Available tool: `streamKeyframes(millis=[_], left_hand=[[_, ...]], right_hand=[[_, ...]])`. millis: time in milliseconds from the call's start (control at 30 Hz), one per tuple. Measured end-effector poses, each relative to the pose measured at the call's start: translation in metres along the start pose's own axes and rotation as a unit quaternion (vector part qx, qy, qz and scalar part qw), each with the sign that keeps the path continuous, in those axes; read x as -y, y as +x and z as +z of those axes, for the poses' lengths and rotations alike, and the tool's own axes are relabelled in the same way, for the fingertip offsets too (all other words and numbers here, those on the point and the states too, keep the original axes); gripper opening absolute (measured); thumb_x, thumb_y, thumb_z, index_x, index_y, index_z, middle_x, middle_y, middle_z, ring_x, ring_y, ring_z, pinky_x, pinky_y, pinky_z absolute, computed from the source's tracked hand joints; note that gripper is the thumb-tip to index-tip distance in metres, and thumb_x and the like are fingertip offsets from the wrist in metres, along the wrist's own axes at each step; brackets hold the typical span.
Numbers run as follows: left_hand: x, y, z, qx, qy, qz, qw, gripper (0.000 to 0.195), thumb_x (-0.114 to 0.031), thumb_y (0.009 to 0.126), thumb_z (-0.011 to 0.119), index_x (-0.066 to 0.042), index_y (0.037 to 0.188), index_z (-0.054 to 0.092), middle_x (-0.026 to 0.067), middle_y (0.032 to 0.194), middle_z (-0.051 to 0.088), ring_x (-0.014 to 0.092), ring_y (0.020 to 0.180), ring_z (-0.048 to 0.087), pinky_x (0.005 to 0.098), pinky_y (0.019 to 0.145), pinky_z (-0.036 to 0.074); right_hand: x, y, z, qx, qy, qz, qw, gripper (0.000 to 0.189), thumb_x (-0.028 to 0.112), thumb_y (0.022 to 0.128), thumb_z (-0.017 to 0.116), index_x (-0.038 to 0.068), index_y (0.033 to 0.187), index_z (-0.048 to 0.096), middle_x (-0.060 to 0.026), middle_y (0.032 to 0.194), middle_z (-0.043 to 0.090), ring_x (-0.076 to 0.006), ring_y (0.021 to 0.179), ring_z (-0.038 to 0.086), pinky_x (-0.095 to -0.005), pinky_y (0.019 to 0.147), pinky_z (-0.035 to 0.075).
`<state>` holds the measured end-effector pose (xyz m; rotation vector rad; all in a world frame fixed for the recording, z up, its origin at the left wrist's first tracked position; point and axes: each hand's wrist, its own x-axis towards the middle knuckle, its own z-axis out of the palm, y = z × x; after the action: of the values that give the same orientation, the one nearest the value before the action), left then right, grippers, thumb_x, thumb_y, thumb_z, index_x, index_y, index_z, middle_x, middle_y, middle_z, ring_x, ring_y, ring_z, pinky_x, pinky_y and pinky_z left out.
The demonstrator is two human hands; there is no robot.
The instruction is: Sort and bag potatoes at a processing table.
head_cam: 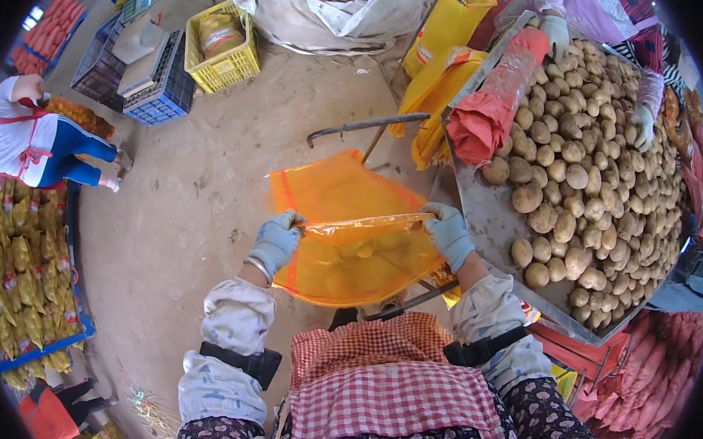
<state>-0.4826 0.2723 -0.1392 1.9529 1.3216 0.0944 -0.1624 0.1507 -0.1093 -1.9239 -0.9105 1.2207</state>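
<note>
An orange mesh sack (353, 189) is stretched between my two gloved hands, its hem drawn into a taut band. At one end of that band, my left hand (276, 242) grips the edge. My right hand (450, 234) is closed on the opposite end, near the corner of a metal sorting table (485, 229). Some rounded shapes show dimly through the mesh; I cannot tell whether they lie inside or behind it. Loose potatoes (581, 174) are heaped on the table to my right.
A curved metal bar (364, 125) juts out beyond the sack. A rolled red sack bundle (500, 101) lies on the table, where a co-worker's gloved hand (643, 127) touches potatoes. Ahead stand a yellow crate (223, 48) and a blue crate (161, 93). Another person (45, 137) bends at left.
</note>
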Motion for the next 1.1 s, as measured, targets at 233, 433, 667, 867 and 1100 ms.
streamKeyframes(millis=[233,433,667,867,1100], left_hand=[[-0.004,0.048,0.01,-0.028,-0.283,-0.025,0.958,0.015,-0.014,0.093,0.061,-0.002,0.102,0.065,0.0014,0.075,0.067,0.008,0.067,0.059,0.0234,0.061,0.046],[-0.05,0.101,0.019,-0.009,-0.382,-0.071,0.921,0.022,-0.014,0.093,0.06,0.0,0.109,0.063,0.0053,0.086,0.069,0.012,0.074,0.062,0.026,0.067,0.049],[0.01,0.188,0.08,-0.237,-0.21,-0.086,0.945,0.021,-0.017,0.094,0.053,-0.005,0.101,0.069,0.0057,0.085,0.067,0.014,0.07,0.059,0.0296,0.061,0.048],[-0.019,0.185,0.089,-0.093,-0.366,0.023,0.926,0.019,-0.008,0.087,0.047,-0.005,0.086,0.066,0.0041,0.081,0.063,0.016,0.075,0.059,0.0292,0.069,0.049],[-0.003,0.172,0.096,-0.009,-0.59,-0.004,0.807,0.022,-0.002,0.086,0.043,-0.003,0.098,0.061,0.0046,0.093,0.063,0.016,0.084,0.061,0.0283,0.078,0.051]], right_hand=[[0.003,-0.024,-0.006,-0.073,0.103,0.085,0.988,0.021,0.019,0.089,0.06,-0.001,0.089,0.067,-0.0011,0.074,0.061,-0.0074,0.064,0.053,-0.0247,0.057,0.044],[0.006,-0.039,-0.015,-0.149,0.228,-0.026,0.962,0.021,0.018,0.092,0.058,0.0,0.1,0.067,0.0003,0.086,0.064,-0.0057,0.075,0.054,-0.0224,0.066,0.045],[0.025,-0.017,0.011,-0.194,0.235,-0.014,0.952,0.024,0.015,0.094,0.057,-0.003,0.107,0.064,-0.0004,0.092,0.064,-0.0084,0.079,0.055,-0.0253,0.072,0.047],[0.005,-0.002,-0.004,-0.272,0.175,-0.016,0.946,0.028,0.021,0.095,0.056,-0.003,0.109,0.063,-0.0051,0.097,0.064,-0.011,0.083,0.054,-0.0258,0.073,0.046],[-0.047,0.045,0.001,-0.268,0.263,-0.059,0.925,0.028,0.02,0.098,0.05,0.0,0.116,0.059,-0.0068,0.106,0.061,-0.0157,0.092,0.056,-0.0295,0.083,0.049]])
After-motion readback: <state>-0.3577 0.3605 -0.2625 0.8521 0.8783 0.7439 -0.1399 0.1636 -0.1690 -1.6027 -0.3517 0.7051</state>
